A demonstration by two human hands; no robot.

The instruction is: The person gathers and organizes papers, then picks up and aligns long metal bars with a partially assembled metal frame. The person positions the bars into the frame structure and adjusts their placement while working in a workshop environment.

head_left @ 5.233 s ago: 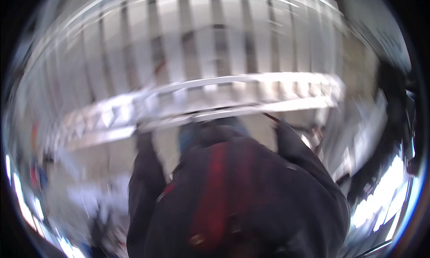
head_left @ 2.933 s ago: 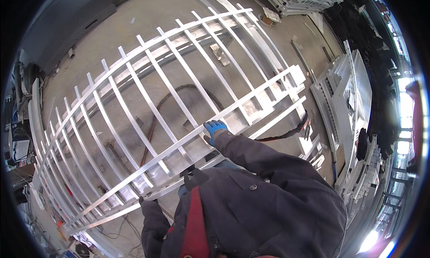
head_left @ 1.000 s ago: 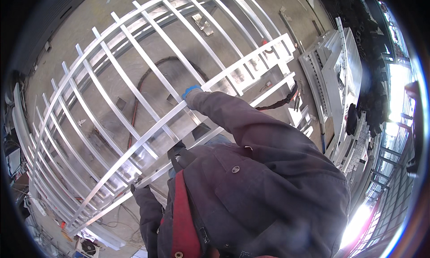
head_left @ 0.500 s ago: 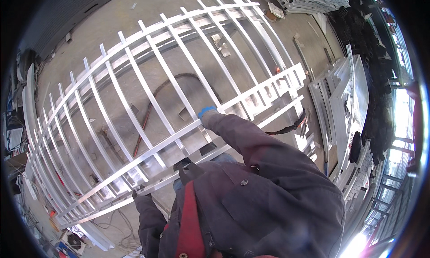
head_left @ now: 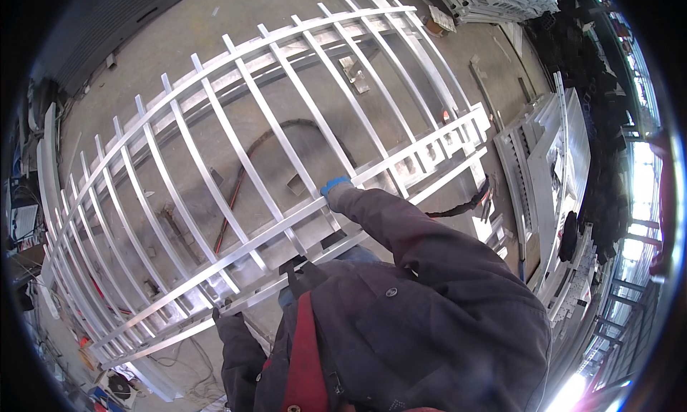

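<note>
A large silver metal railing frame [head_left: 283, 215] spreads out before me, with many parallel bars crossing long rails. My right hand [head_left: 335, 185], in a blue glove, rests over the near upper rail, its fingers curled round it beside one of the bars. Down at the left, my left hand [head_left: 217, 314] is at the lowest rail, close to my body. Only a dark tip beyond its sleeve shows, so its fingers cannot be made out. Black clamp-like pieces [head_left: 292, 267] sit between the lower rails, just in front of my jacket.
A dark hose or cable [head_left: 247, 154] curves beneath the bars. At the right lie metal sheets and profiles [head_left: 551, 154], and a stack of white profiles [head_left: 494, 1] stands at the far right. Loose cables [head_left: 204, 369] lie on the floor at lower left.
The view has shifted very slightly. My right hand sits a touch lower, still at the same rail, and the left arm has hardly moved.
</note>
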